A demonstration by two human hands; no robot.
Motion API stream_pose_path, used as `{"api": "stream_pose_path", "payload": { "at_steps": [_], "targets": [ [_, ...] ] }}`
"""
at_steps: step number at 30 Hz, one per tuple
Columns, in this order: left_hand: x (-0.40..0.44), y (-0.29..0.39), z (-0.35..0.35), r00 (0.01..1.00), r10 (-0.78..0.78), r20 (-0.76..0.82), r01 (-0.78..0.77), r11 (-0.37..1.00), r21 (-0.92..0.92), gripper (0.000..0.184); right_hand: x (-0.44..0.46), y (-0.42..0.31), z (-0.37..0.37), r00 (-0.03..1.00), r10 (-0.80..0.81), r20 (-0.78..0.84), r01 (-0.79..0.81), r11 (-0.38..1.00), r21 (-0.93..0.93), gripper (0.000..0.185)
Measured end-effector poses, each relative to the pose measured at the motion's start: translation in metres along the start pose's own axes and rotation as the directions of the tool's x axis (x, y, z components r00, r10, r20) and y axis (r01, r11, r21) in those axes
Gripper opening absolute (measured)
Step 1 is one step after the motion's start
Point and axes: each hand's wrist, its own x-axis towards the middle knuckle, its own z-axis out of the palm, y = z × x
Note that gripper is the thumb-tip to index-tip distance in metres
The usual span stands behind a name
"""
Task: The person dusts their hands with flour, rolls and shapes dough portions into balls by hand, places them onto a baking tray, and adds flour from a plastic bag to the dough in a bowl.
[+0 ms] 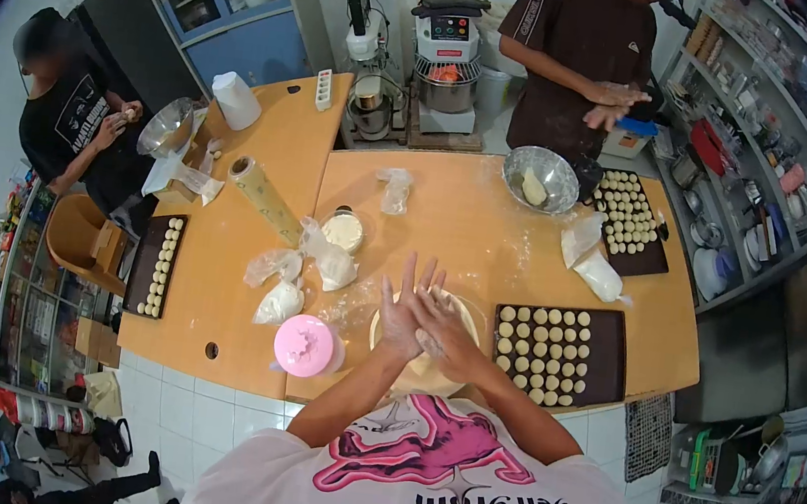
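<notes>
Fingers (408,278) meet above the bowl (420,383)

In the head view, the left hand (399,324) has its fingers straight; the right hand (446,330) lies across its palm, its finger curl unclear. Whether anything sits between the palms, I cannot tell. The round bowl, without a long axis, is beneath both on the surface (416,228). The tray (610,358) of balls (541,349) lies rightward, long side left-to-right, nearer the right hand.

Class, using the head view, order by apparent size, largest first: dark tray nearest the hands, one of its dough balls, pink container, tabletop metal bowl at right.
Dark tray
Pink container, metal bowl: look alike, unranked
Dough ball
</notes>
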Motion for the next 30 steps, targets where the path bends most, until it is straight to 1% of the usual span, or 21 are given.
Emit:
{"api": "stream_pose_path", "payload": {
  "at_steps": [2, 3, 5, 7, 10, 11, 12, 13, 15, 17, 18, 19, 20, 21, 23, 24, 25, 26, 27, 29, 30],
  "targets": [
    [-0.008, -0.010, -0.006, 0.995, -0.092, 0.048, 0.088, 0.992, 0.090, 0.071, 0.005, 0.012, 0.001, 0.984, 0.176, -0.027, -0.178, 0.978, -0.112, 0.052],
    [-0.007, -0.021, -0.003, 0.981, -0.192, -0.020, 0.193, 0.970, 0.146, 0.072, 0.014, 0.011, 0.009, 0.971, 0.098, -0.219, -0.120, 0.989, -0.091, 0.054],
    [-0.001, -0.038, -0.054, 0.958, -0.162, 0.236, 0.174, 0.984, -0.032, 0.074, 0.011, -0.012, 0.007, 0.996, -0.086, 0.000, 0.086, 0.990, -0.110, 0.054],
    [-0.003, -0.030, -0.055, 0.954, -0.136, 0.268, 0.164, 0.983, -0.083, 0.074, 0.006, -0.039, -0.010, 0.958, -0.205, 0.201, 0.237, 0.959, -0.153, 0.058],
    [-0.011, -0.011, -0.003, 0.972, -0.214, 0.101, 0.213, 0.977, 0.018, 0.073, 0.008, 0.004, -0.023, 0.952, 0.086, 0.294, -0.035, 0.984, -0.176, 0.058],
    [-0.014, -0.021, -0.006, 0.949, -0.298, 0.099, 0.294, 0.954, 0.054, 0.072, 0.005, 0.023, -0.014, 0.998, 0.049, -0.032, -0.055, 0.979, -0.196, 0.055],
    [-0.016, -0.032, -0.009, 0.921, -0.376, 0.099, 0.368, 0.925, 0.089, 0.071, 0.003, 0.019, -0.010, 1.000, -0.021, -0.022, 0.017, 0.991, -0.131, 0.056],
    [-0.018, -0.047, -0.013, 0.993, -0.107, 0.042, 0.092, 0.957, 0.276, 0.073, 0.001, 0.010, -0.001, 0.995, -0.096, -0.014, 0.095, 0.993, -0.069, 0.057],
    [-0.012, -0.034, -0.021, 0.976, -0.162, 0.149, 0.152, 0.986, 0.075, 0.075, -0.002, -0.005, 0.013, 0.971, -0.238, -0.019, 0.238, 0.969, 0.072, 0.060],
    [-0.007, -0.008, 0.001, 0.972, -0.132, 0.192, 0.136, 0.991, -0.006, 0.079, -0.005, -0.002, -0.001, 0.986, -0.144, 0.087, 0.134, 0.984, 0.114, 0.053],
    [-0.007, -0.009, 0.000, 0.963, -0.225, 0.149, 0.248, 0.956, -0.157, 0.078, -0.008, 0.000, -0.006, 0.985, -0.095, 0.146, 0.076, 0.988, 0.131, 0.050],
    [-0.010, -0.011, -0.005, 0.940, -0.321, 0.118, 0.342, 0.887, -0.311, 0.077, -0.005, 0.000, 0.011, 0.984, 0.111, -0.142, -0.060, 0.945, 0.322, 0.050],
    [-0.015, -0.014, -0.011, 0.903, -0.417, 0.100, 0.413, 0.786, -0.460, 0.076, 0.003, -0.001, 0.050, 0.859, 0.357, -0.367, -0.123, 0.840, 0.528, 0.050],
    [-0.016, -0.021, -0.018, 0.936, -0.347, 0.051, 0.337, 0.849, -0.408, 0.077, 0.013, -0.002, 0.085, 0.634, 0.596, -0.493, -0.101, 0.696, 0.711, 0.050],
    [-0.011, -0.043, -0.036, 0.982, -0.186, -0.027, 0.171, 0.944, -0.282, 0.079, 0.014, -0.002, 0.086, 0.652, 0.597, -0.468, -0.124, 0.692, 0.711, 0.050],
    [-0.012, -0.031, -0.024, 0.978, -0.193, 0.074, 0.202, 0.969, -0.143, 0.083, 0.005, -0.009, 0.053, 0.878, 0.366, -0.309, -0.162, 0.835, 0.526, 0.050],
    [-0.013, -0.018, -0.012, 0.965, -0.198, 0.173, 0.201, 0.980, 0.001, 0.086, -0.003, -0.014, 0.015, 0.989, 0.135, -0.060, -0.110, 0.942, 0.318, 0.050],
    [-0.016, -0.017, -0.004, 0.962, -0.241, 0.124, 0.241, 0.970, 0.015, 0.088, -0.005, -0.014, -0.011, 0.969, -0.050, 0.243, 0.020, 0.992, 0.123, 0.051],
    [-0.019, -0.018, 0.000, 0.957, -0.282, 0.075, 0.281, 0.959, 0.023, 0.090, 0.005, -0.007, -0.029, 0.931, 0.073, 0.357, -0.091, 0.995, 0.031, 0.051],
    [-0.028, -0.029, 0.010, 0.916, -0.391, -0.089, 0.399, 0.911, 0.103, 0.095, 0.006, -0.004, -0.021, 0.992, 0.118, 0.046, -0.107, 0.974, -0.200, 0.047],
    [-0.023, -0.043, -0.010, 0.950, -0.310, -0.025, 0.311, 0.945, 0.099, 0.090, 0.007, -0.010, -0.010, 0.999, 0.033, 0.008, -0.030, 0.982, -0.189, 0.045]
  ]
}}
